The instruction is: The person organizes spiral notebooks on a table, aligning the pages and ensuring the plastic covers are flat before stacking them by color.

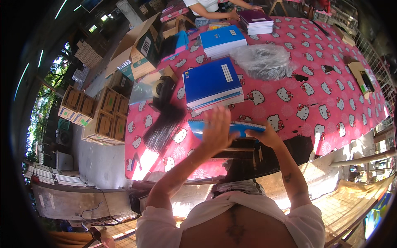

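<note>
A blue spiral-bound notebook [244, 129] stands tilted at the near edge of the table, its wire binding facing up. My right hand [268, 135] grips its right end, thumb along the near side. Flat and slightly blurred, my left hand [218, 131] lies over the notebook's left part with fingers stretched out, hiding some of it. Just beyond is a stack of notebooks with a dark blue cover [213, 82] on top. Behind that stack sits another pile with a lighter blue cover [222, 38].
Clear plastic wrap [262, 62] lies right of the piles. A tape dispenser [159, 91] and black mesh [163, 126] are at left, near an open carton [138, 53]. Across the pink tablecloth [289, 118], another person's hands [235, 15] touch purple notebooks [256, 22].
</note>
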`<state>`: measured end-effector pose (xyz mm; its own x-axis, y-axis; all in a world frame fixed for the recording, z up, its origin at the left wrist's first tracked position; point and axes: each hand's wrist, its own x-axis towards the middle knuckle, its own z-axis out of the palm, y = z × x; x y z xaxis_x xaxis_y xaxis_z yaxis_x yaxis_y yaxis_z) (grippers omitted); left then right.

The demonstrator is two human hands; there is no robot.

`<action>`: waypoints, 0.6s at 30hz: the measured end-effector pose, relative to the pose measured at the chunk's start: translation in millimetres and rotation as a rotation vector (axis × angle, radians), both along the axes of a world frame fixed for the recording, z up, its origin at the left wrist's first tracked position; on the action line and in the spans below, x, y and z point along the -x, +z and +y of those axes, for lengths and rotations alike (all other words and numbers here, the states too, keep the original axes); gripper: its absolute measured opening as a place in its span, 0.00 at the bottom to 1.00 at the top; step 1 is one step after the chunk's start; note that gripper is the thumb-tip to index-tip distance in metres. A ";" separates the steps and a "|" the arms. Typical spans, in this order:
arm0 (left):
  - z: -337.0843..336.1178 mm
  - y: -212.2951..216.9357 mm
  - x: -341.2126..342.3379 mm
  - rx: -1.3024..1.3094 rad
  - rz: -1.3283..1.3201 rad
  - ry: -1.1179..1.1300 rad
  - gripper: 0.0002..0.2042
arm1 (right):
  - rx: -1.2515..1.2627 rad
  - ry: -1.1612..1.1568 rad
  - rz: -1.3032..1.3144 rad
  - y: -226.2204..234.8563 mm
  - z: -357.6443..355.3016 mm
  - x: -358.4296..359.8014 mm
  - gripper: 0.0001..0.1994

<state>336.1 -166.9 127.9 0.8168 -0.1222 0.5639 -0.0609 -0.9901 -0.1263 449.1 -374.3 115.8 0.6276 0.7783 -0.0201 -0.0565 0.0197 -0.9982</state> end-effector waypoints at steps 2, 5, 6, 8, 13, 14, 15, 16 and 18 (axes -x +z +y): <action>6.4 22.1 -23.4 0.018 0.058 -0.047 0.43 | -0.001 -0.004 -0.072 -8.4 -1.4 -0.5 0.17; -17.7 -25.5 16.8 0.068 0.204 -0.175 0.45 | -0.066 0.011 -0.127 -4.1 -0.1 4.6 0.18; -22.6 -30.7 19.8 0.042 0.203 -0.204 0.44 | -0.132 0.003 -0.102 3.4 0.1 2.9 0.17; -15.4 3.8 -13.3 0.010 -0.025 -0.059 0.43 | -0.040 0.013 -0.092 8.2 -2.9 1.5 0.18; -35.0 -52.6 31.7 0.062 0.272 -0.329 0.48 | -0.103 0.044 -0.118 -2.8 -3.2 0.7 0.20; -33.0 -37.9 17.9 0.032 0.266 -0.266 0.49 | -0.173 0.018 -0.121 7.9 0.9 7.7 0.19; -33.5 -23.7 12.2 0.008 0.278 -0.208 0.50 | -0.174 0.006 -0.114 6.1 -0.2 8.9 0.19; -34.0 -25.1 14.2 0.007 0.287 -0.219 0.50 | -0.098 0.021 -0.082 3.9 -1.1 7.5 0.19; -39.1 -30.8 24.8 0.043 0.292 -0.285 0.48 | -0.036 0.038 -0.098 -8.7 -3.5 3.8 0.20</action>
